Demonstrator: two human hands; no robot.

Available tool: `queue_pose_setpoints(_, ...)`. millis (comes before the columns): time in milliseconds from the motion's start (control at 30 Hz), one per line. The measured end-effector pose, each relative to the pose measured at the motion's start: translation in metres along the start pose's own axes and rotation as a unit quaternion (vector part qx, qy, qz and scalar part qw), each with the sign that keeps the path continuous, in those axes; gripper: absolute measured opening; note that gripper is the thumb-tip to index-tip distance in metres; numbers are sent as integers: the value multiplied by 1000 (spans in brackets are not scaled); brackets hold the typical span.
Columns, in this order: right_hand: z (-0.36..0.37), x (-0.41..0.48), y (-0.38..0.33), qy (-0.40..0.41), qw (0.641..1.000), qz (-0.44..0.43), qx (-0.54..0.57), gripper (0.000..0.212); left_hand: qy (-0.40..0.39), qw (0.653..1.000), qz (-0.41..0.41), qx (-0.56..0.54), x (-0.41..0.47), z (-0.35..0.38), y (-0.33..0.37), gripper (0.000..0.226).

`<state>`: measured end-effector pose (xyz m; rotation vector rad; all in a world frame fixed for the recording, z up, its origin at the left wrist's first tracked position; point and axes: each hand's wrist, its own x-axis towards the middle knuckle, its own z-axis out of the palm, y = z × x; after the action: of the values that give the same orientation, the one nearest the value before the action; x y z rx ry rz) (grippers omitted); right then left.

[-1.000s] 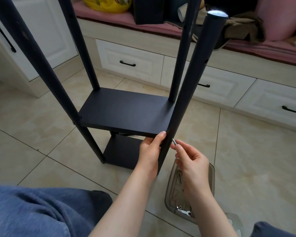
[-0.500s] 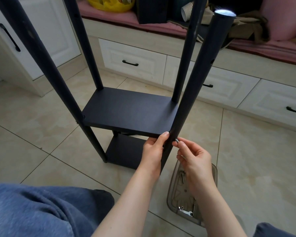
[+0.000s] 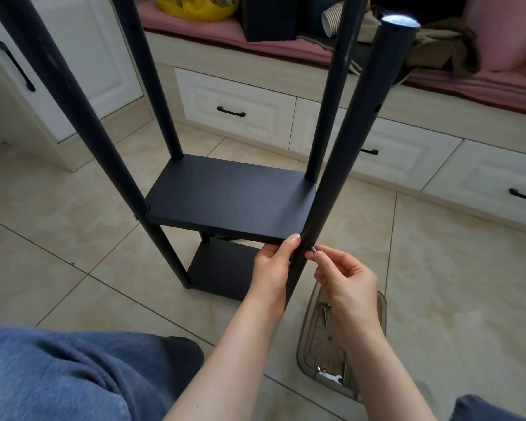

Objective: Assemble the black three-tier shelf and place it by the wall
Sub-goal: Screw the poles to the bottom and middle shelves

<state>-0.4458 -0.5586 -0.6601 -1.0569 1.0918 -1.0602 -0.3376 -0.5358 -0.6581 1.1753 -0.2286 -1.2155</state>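
Observation:
The black shelf frame stands on the tile floor with several round poles. Its middle board and bottom board are between the poles. My left hand grips the near right pole just under the middle board's front right corner, thumb against the board edge. My right hand pinches a small silver screw with its tip touching the pole's right side at board height.
A clear plastic tray on the floor under my right wrist holds screws and a small wrench. White drawers under a pink-cushioned bench line the back. A white cabinet stands left. My blue-trousered knee is lower left.
My right hand has brought the screw up and left until it meets the pole. My left hand keeps its hold on the pole. The view shifted slightly.

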Motion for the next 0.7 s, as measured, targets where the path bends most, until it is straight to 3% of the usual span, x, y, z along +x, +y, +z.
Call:
queue_pose_setpoints(367,3,-3,-1,16,999,-29,-20,9,-7,1000,-4,-11,2,-2,0,26)
queue_pose_setpoints(567,4,0,1,4,999,13,35,14,-10,1000,-3,-13,2,-1,0,26)
queue_pose_setpoints(700,3,1,1,6,1000,-2,9,12,-7,1000,-7,-26,0,0,1,21)
